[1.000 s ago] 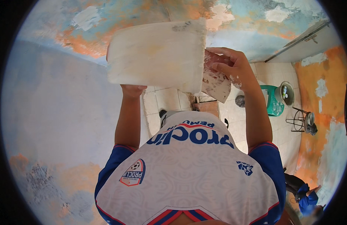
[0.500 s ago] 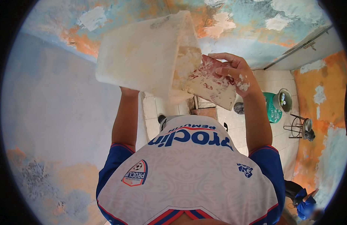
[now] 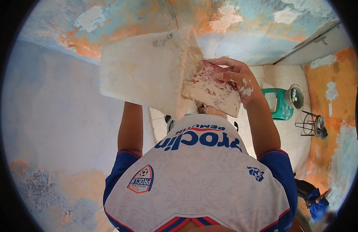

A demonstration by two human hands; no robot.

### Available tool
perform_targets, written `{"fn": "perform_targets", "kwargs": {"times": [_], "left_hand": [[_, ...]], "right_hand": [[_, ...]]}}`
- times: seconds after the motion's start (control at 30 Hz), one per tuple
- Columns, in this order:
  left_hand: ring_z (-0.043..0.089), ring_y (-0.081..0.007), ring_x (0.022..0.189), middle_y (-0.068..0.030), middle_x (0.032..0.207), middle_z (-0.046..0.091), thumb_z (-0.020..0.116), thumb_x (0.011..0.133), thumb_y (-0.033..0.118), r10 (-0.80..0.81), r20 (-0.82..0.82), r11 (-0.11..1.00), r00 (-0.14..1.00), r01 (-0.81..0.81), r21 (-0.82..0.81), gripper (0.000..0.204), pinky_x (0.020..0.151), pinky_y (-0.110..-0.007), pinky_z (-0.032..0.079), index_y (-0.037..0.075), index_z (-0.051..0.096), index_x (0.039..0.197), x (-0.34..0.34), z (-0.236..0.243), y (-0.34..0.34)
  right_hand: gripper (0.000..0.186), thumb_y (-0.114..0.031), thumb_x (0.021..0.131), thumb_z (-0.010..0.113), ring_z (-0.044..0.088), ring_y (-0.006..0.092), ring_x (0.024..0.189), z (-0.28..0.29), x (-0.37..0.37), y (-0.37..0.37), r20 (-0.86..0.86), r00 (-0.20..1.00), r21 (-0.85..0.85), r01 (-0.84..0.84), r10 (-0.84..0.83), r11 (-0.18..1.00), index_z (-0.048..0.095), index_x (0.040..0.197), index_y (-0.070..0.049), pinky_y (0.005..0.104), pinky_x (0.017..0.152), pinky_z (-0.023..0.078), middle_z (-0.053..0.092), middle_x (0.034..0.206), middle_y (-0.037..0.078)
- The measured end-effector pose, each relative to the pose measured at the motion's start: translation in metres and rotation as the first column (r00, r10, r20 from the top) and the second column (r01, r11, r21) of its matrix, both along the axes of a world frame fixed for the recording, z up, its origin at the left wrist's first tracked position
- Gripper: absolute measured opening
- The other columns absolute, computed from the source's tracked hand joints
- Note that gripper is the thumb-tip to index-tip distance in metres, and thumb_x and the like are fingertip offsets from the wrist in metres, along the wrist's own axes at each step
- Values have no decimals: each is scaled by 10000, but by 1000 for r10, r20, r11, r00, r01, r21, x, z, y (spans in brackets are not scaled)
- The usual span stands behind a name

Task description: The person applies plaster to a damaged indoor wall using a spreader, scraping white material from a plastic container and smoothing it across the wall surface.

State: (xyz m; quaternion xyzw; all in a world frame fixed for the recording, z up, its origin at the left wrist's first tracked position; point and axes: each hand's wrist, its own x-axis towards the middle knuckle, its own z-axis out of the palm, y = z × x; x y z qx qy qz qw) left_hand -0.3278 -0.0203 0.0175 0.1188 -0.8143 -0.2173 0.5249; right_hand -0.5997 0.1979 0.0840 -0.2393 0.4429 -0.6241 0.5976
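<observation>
Left hand: I cannot see it. The left forearm (image 3: 131,123) rises behind the plaster board (image 3: 146,71) and ends under it, so I cannot tell whether the fingers are spread flat or curled round a handle.
Plaster board: a wide, pale slab, caked white, tilted and held up over the left forearm, its right edge touching the trowel. I judge it stiff and somewhat heavy when loaded; it is best carried from beneath, at the centre, and kept level so the wet mix does not slide.
Wet plaster: a lumpy ridge (image 3: 192,58) along the board's right edge, just left of the right hand. It looks soft and sticky, and I expect it to drop if tipped.
Trowel: a flat blade (image 3: 212,91), smeared white with reddish patches, angled against the board's edge and lying under the right hand. I read it as thin, rigid and slick with mix; grip is safest at the back end, away from the loaded face.
Right hand (image 3: 235,75): fingers curled over the trowel's upper edge, clamping it, knuckles spattered with plaster.
Beyond the right hand: green stool (image 3: 277,106) and a bucket (image 3: 296,96) on the tiled floor (image 3: 281,133), well apart.
</observation>
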Motion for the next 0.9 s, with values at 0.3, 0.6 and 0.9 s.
{"fn": "perform_targets", "kwargs": {"times": [0.3,0.6,0.9], "left_hand": [[543,-276,1217,-109,1384,499,594,950,562,-54,37,997,998,52,56,735,991,-434,502,50,391,1437,1,-15,1],[431,-281,1376,-93,1541,372,459,1021,556,-90,-324,620,942,308,722,730,1100,-475,428,124,224,1560,7,-59,4],[392,-324,1424,-69,1571,373,301,1031,617,319,-542,18,777,567,824,704,1148,-510,377,181,246,1580,34,-96,16]], "right_hand": [[462,-5,798,680,712,226,940,6,12,2,127,992,-20,9,-6,1000,610,1244,89,326,847,604,687,1120,194],[673,-76,857,692,647,251,1149,-18,-3,8,374,920,-188,198,-116,962,415,1453,71,348,992,536,608,1310,207],[695,-84,847,619,578,251,1230,-68,2,6,369,904,-164,292,-216,942,365,1489,1,386,1074,448,587,1335,158]]}}
